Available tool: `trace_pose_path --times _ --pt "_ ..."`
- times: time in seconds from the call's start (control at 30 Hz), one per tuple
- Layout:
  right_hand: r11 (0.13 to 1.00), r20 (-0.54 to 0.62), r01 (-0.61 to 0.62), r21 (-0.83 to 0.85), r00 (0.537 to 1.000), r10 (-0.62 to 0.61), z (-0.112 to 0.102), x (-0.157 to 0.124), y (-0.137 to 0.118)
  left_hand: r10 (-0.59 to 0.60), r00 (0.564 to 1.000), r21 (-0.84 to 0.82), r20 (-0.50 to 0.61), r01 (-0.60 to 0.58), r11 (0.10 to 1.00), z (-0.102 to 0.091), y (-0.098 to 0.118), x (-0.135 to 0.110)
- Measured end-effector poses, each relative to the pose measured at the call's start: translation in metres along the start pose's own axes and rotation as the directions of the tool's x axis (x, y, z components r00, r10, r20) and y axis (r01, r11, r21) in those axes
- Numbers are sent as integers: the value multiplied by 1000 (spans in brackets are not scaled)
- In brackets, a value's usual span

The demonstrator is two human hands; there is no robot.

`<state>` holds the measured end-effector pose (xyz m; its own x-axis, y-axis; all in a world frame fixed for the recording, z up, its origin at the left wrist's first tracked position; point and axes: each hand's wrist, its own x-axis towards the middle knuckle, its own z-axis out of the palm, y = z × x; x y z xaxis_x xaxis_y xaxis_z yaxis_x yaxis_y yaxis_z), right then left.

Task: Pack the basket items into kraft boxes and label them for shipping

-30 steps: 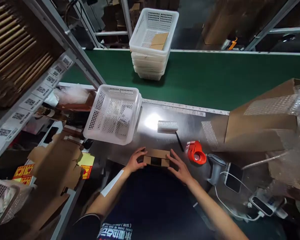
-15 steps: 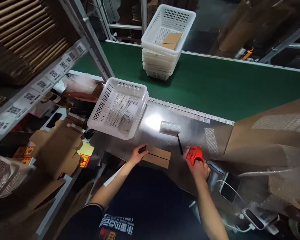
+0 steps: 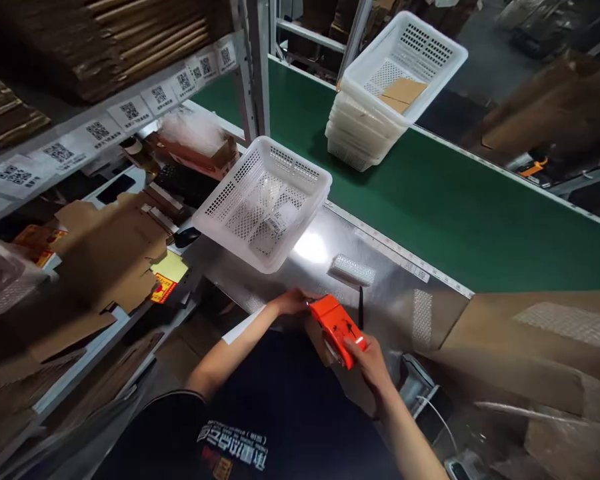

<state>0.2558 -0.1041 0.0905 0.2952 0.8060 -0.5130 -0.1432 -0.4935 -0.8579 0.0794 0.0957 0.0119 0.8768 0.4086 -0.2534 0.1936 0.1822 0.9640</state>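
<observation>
My right hand [image 3: 373,363] is closed round an orange tape dispenser [image 3: 337,323], which is tilted over a small brown cardboard box [image 3: 316,339]. The dispenser's front end reaches close to my left hand [image 3: 294,301]. That hand grips the far end of the box, its fingertips partly hidden by the dispenser. Most of the box is covered by the dispenser and lies close to my dark shirt. Beyond my hands, a bubble-wrapped item [image 3: 353,269] rests on the metal table [image 3: 250,283], with a thin black tool [image 3: 361,307] beside it.
A white perforated basket [image 3: 220,223] with clear packets stands at the table's back left. Stacked baskets [image 3: 353,133] sit on the green conveyor belt [image 3: 480,207]. A large cardboard box [image 3: 500,333] and a bubble-wrap strip [image 3: 422,320] are at right. Shelving [image 3: 253,73] rises at left.
My right hand has brought the orange tape dispenser leftward from the table's right side onto the small box. My left hand stays at the box, and the view has turned.
</observation>
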Motion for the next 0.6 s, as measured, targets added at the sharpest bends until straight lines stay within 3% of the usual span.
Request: trace_pose_path --times 0.07,0.13,0.23,0.33,0.47,0.6 --pt "999 -29 16 -40 999 -17 19 5 1 18 999 -45 41 -16 999 2 2 2" --pt "998 -42 22 -53 999 -25 27 4 7 -13 999 -66 -29 11 998 5 3 3" --pt "998 -43 37 -54 998 -39 23 -5 19 -29 978 -60 -207 17 998 7 5 -1" --pt "995 -28 58 -80 998 -61 16 -10 28 32 961 23 -275 -27 999 5 12 -13" --pt "992 -20 73 -104 997 -76 15 -8 30 139 957 214 -256 -84 973 9 25 -24" --pt "996 -61 54 -75 996 -59 21 -5 19 139 973 299 -186 -79 951 14 30 -22"
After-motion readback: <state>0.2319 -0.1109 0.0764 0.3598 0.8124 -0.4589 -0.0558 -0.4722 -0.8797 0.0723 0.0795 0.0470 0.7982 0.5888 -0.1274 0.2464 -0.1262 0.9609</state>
